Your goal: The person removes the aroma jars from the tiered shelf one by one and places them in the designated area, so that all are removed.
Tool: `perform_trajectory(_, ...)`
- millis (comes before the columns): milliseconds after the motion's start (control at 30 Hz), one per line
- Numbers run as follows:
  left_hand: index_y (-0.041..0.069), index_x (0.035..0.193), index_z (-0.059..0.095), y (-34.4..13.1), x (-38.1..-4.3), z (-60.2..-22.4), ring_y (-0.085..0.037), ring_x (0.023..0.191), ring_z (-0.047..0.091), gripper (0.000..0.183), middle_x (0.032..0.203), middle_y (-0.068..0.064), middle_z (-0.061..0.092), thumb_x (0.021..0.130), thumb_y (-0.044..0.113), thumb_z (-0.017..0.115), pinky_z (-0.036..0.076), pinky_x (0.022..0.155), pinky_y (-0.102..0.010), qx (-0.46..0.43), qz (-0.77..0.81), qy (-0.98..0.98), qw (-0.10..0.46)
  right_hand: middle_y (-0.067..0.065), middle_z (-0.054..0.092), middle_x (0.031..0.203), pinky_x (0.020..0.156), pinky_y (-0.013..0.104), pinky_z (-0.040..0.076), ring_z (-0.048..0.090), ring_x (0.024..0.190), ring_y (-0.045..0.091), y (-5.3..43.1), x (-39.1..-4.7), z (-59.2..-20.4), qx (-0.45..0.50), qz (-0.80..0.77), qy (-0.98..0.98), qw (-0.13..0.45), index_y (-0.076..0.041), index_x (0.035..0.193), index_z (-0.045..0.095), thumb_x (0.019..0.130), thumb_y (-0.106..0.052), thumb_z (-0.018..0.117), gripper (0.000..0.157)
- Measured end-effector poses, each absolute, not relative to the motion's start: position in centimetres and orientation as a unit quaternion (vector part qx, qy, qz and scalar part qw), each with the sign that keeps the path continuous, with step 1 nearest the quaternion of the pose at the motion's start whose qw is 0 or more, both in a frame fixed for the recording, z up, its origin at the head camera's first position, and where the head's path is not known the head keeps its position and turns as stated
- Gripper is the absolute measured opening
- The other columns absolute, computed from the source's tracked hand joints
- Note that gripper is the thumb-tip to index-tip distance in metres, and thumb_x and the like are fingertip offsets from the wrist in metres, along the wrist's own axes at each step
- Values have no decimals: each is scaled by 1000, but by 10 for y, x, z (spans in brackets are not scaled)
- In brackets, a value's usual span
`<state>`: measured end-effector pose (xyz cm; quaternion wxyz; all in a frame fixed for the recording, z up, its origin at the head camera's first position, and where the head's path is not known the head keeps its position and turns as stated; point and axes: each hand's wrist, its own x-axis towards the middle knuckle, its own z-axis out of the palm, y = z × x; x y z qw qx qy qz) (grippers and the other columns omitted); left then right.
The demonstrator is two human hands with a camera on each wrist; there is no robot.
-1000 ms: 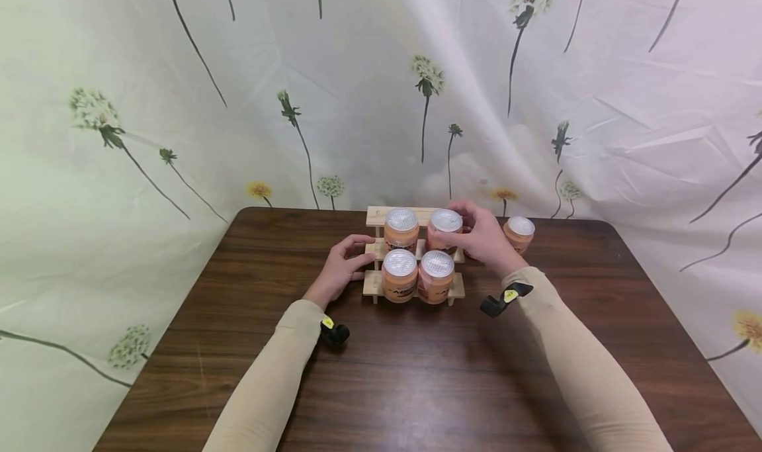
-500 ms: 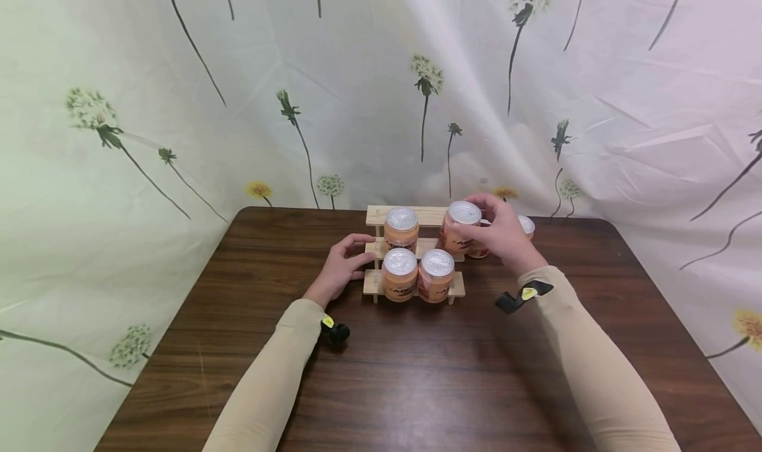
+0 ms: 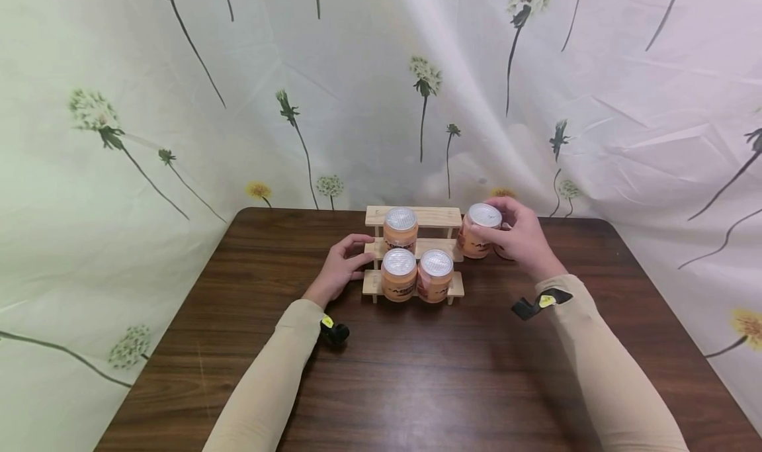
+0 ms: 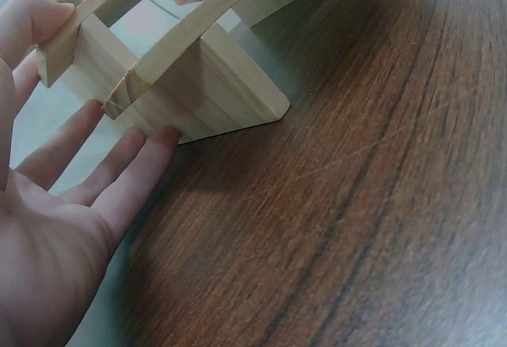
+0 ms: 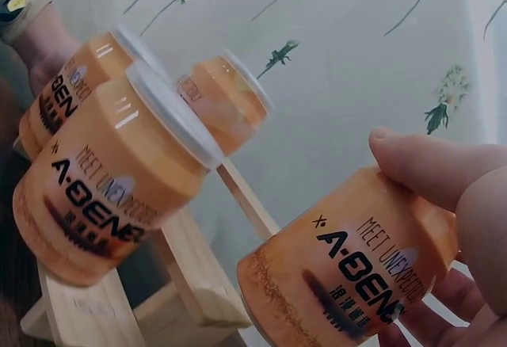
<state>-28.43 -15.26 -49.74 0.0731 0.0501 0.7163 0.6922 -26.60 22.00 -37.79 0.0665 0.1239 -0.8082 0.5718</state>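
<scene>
My right hand [image 3: 525, 237] grips an orange plastic jar [image 3: 475, 241] with a clear lid, just off the right end of the small wooden tiered rack [image 3: 439, 249]. In the right wrist view the held jar [image 5: 348, 260] shows its black lettering, thumb on one side and fingers beneath. Straight fingers of my left hand [image 3: 338, 268] touch the rack's left side; the left wrist view shows fingertips against the side panel [image 4: 190, 85] and shelf ends. Two jars stand on the front tier, left [image 3: 399, 281] and right [image 3: 434, 283]. Another jar [image 3: 401, 235] sits on the middle tier.
Part of another jar [image 3: 503, 251] shows behind my right hand, mostly hidden. The rack stands near the back of a dark wooden table [image 3: 405, 372]. A flower-printed cloth [image 3: 369, 108] hangs along the table's far edge.
My right hand has carried the jar from the right of the middle tier to beyond the rack's right end. The left hand and the other rack jars stay put.
</scene>
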Motion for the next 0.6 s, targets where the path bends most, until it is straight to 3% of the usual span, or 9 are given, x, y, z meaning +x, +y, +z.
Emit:
perform_trajectory(233,17,136,64,-152,-284,-497,-30,123,62,37,147,-14,54,100,17,73,63,81,-42,52,693,716,70,6,66,122,93,28,49,63,107,15,233,-264,-385,116,564,-814,76,-6,130,64,86,-19,90,53)
perform_trajectory(600,17,135,64,-152,-284,-497,-31,123,62,36,146,-14,54,100,18,73,62,81,-42,51,693,715,71,11,62,128,88,20,51,62,105,13,247,-256,-398,105,525,-843,56,-3,136,59,89,-22,87,58)
